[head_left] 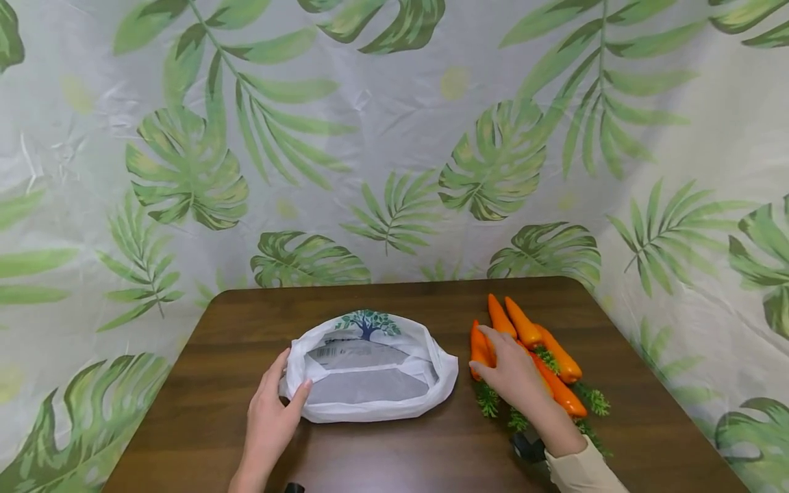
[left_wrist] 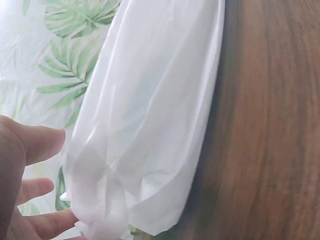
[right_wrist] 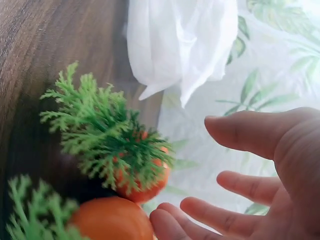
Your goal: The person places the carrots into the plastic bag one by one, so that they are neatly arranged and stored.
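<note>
A white plastic bag (head_left: pixel 370 411) with a printed tree stands with its mouth spread wide on the table. My left hand (head_left: pixel 274 414) is at its left side, fingers at the outside and thumb near the rim; the left wrist view shows the fingertips touching the bag (left_wrist: pixel 145 120), the thumb apart from it. Right of the bag lies a pile of orange carrots (head_left: pixel 561 394) with green leafy tops. My right hand (head_left: pixel 514 373) reaches over the leftmost carrot (head_left: pixel 479 352), fingers loosely bent; in the right wrist view the thumb stands apart from the carrots (right_wrist: pixel 112 220).
The brown wooden table (head_left: pixel 246 329) has rounded back corners. Behind it hangs a pale sheet (head_left: pixel 394 137) printed with green leaves. A dark object (head_left: pixel 528 446) shows at my right wrist.
</note>
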`<action>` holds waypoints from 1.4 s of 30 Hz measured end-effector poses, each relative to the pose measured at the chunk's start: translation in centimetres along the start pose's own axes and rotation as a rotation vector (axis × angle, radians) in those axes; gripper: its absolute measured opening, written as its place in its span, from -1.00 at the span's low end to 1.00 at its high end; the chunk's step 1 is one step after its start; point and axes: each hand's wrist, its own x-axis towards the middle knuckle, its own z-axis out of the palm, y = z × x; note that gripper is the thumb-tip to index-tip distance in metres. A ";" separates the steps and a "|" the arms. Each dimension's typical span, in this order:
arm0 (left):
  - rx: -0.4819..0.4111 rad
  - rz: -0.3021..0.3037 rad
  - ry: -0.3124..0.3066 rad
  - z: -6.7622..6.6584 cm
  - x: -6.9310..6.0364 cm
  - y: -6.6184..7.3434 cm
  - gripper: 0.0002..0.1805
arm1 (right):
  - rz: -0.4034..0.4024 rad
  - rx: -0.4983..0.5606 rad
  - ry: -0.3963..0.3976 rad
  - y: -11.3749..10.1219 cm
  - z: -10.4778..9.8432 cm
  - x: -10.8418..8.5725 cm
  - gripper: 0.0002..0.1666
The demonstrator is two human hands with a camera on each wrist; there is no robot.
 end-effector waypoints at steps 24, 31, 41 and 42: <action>-0.049 -0.137 0.074 0.2 0.0 -0.4 -0.40 | -0.031 -0.093 0.017 -0.3 2.6 0.4 -0.20; -0.080 -0.183 0.067 0.1 0.0 -0.3 -0.43 | 0.025 -0.101 -0.001 -0.6 3.4 0.6 -0.35; -0.069 -0.247 0.087 0.3 -0.1 -0.5 -0.50 | 0.073 -0.121 0.044 -0.6 3.9 0.8 -0.44; -0.072 -0.253 0.091 0.3 -0.1 -0.5 -0.51 | 0.079 -0.120 0.047 -0.6 3.8 0.8 -0.45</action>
